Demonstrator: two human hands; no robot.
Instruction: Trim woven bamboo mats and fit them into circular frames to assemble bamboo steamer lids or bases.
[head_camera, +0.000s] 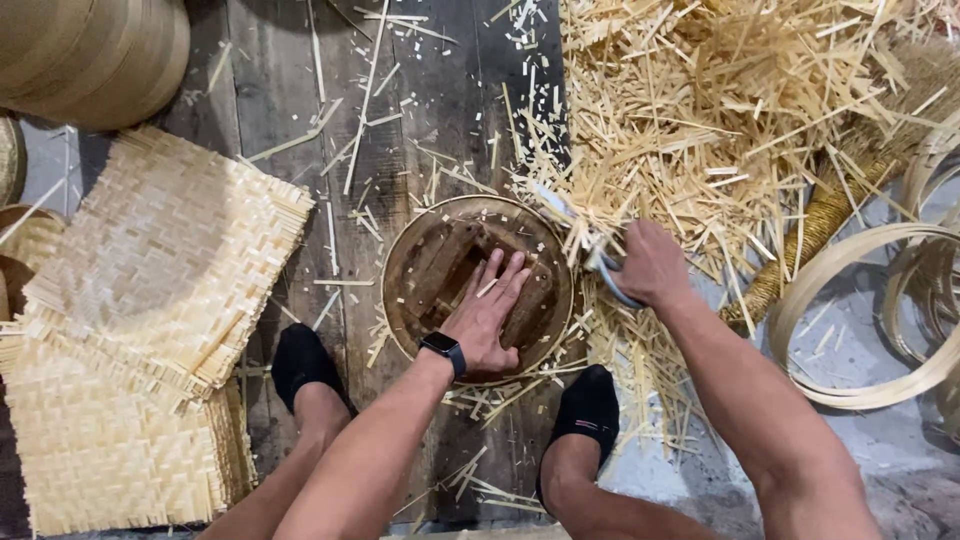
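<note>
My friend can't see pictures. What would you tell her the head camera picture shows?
Seen from above, a person's left hand presses flat inside a round bamboo basket on a dark wooden floor, while the right hand holds scissors at its rim. Pale bamboo trimmings are piled to the right, and woven mats are stacked on the left.

1. Arms: both bare, no sleeves visible.
2. Left hand (487, 316): bare; black smartwatch (443, 348) with dark square face and black band on the wrist.
3. Right hand (652, 266): bare, no jewellery visible.
4. Feet: black socks (588, 404), lower legs bare.
</note>
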